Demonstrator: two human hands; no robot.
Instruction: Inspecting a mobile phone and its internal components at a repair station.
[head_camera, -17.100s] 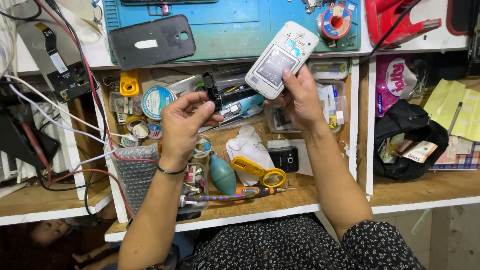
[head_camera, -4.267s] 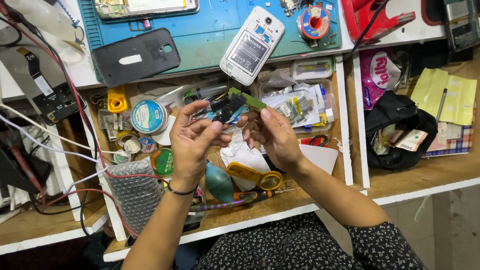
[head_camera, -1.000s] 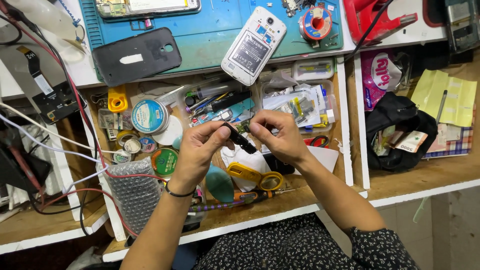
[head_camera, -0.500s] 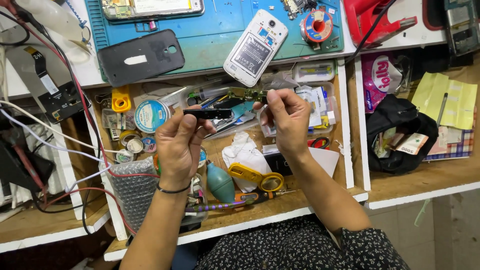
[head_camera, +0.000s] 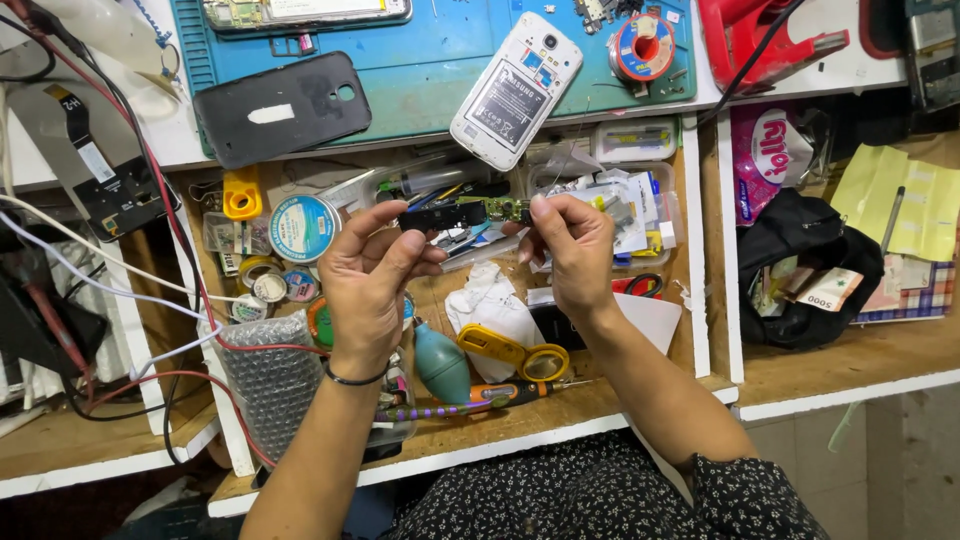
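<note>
A small black and green circuit strip (head_camera: 462, 213) is held level between both hands above an open drawer. My left hand (head_camera: 368, 282) pinches its black left end with thumb and forefinger. My right hand (head_camera: 570, 248) grips its green right end. Above them, on the blue work mat (head_camera: 420, 70), lies a white phone (head_camera: 516, 88) with its back off and battery showing. Its black back cover (head_camera: 282, 105) lies to the left on the mat.
The drawer (head_camera: 700, 300) holds solder tins (head_camera: 304, 227), a teal air blower (head_camera: 441, 366), a yellow magnifier (head_camera: 512, 351), a screwdriver (head_camera: 490, 398), tissue (head_camera: 492, 305) and bubble wrap (head_camera: 270, 380). Red and white wires (head_camera: 150, 200) run at left. A black bag (head_camera: 808, 270) sits right.
Both hands have moved apart slightly and risen, holding the strip level at its two ends. One second ago they were close together lower over the drawer.
</note>
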